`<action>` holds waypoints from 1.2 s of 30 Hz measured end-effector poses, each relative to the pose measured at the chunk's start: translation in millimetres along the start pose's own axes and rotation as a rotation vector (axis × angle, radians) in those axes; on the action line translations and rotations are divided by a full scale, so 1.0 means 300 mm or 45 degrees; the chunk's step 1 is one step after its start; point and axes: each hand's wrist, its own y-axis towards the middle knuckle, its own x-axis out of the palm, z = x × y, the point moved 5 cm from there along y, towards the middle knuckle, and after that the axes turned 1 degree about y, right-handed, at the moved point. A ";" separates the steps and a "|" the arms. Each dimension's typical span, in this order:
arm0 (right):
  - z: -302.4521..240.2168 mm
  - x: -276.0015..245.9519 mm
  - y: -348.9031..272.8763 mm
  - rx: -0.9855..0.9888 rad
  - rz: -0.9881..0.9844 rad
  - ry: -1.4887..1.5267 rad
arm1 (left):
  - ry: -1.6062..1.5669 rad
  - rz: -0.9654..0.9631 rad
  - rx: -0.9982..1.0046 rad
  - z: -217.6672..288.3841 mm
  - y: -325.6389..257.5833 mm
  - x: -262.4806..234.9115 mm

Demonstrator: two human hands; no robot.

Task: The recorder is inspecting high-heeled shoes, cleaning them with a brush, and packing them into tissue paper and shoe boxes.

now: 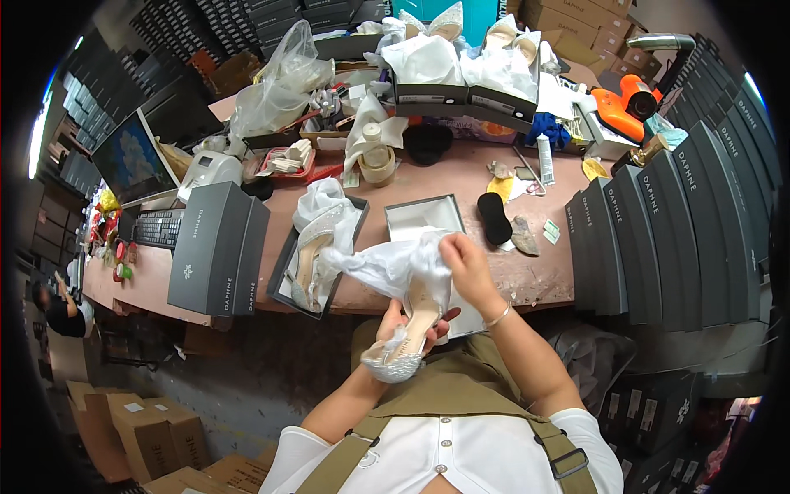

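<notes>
My left hand (pixel 390 323) is wrapped round the middle of a high-heeled shoe (pixel 422 317) with a glittery silver toe, held in front of my lap with the toe toward me. White tissue paper (pixel 387 265) covers the heel end of this shoe and trails left. My right hand (pixel 466 267) is closed on the tissue's right end. Left of my hands, an open grey shoebox (pixel 284 280) holds a matching sparkly shoe (pixel 310 247) with tissue round it. Partly behind the tissue lies a shallow grey box part with a white inside (pixel 421 216).
Closed grey shoeboxes (pixel 210 251) stand left, beside a keyboard (pixel 158 228) and monitor (pixel 136 156). More shoeboxes (pixel 650 239) line the right. Two open boxes of shoes (pixel 461 97) sit at the back, near tape rolls (pixel 376 160). A black pad (pixel 494 219) lies right of centre.
</notes>
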 end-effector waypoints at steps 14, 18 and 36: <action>0.294 0.224 -0.011 -0.106 -0.814 -1.034 | 1.047 0.128 0.670 0.064 -0.057 0.094; -0.059 0.033 -0.076 -0.311 -0.344 -0.246 | 1.012 0.215 0.944 0.110 -0.064 0.109; -0.213 0.219 -0.226 -0.740 -0.336 -0.516 | 1.361 0.318 1.094 0.195 -0.042 0.180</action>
